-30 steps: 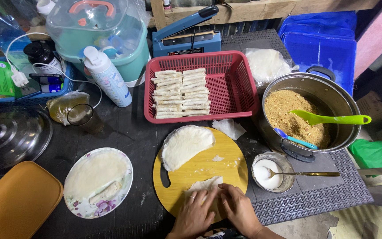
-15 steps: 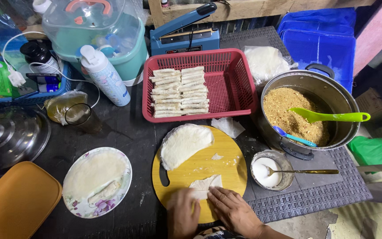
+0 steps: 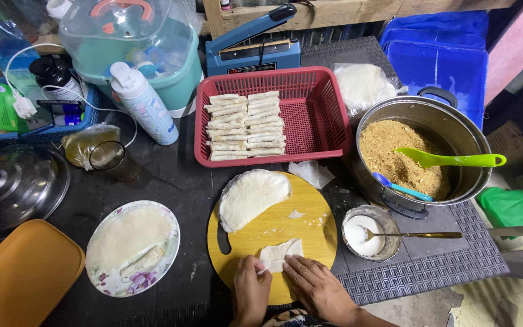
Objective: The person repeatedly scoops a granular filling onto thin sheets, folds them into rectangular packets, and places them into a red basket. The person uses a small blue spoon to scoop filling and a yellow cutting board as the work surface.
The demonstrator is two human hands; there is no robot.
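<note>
Both hands rest at the 6 o'clock edge of a round, smooth wooden board [image 3: 273, 227] with a slot handle. The left hand [image 3: 250, 293] and right hand [image 3: 316, 289] press flat on either side of a small folded wrapper [image 3: 281, 254], a pale, thin, soft piece of dough folded into a rough rectangle. The fingers of both hands lie loosely curled, tips touching the wrapper's edges rather than clamped around it.

At 11 o'clock on the same board lies a stack of wrappers [image 3: 250, 197], floury, limp and folded into a half-moon. Beyond the board at 12 o'clock stands a red plastic basket [image 3: 322, 115] with a gridded mesh, holding two neat columns of finished rolls [image 3: 246, 126], slim and cream-coloured. At 2 o'clock sits a steel pot [image 3: 473, 181], shiny and round, filled with crumbly golden-brown filling [image 3: 388, 151]; a lime green spatula [image 3: 449, 160] and a small blue spoon [image 3: 402, 188] rest in it. Just beside the board at 3 o'clock is a small metal bowl [image 3: 388, 248] of white paste with a brass-toned spoon [image 3: 419, 235]. At 9 o'clock a floral plate [image 3: 152, 281] carries more flat wrappers. All of it stands on a dark counter [image 3: 171, 181], partly covered by a grey woven mat [image 3: 431, 272].
</note>
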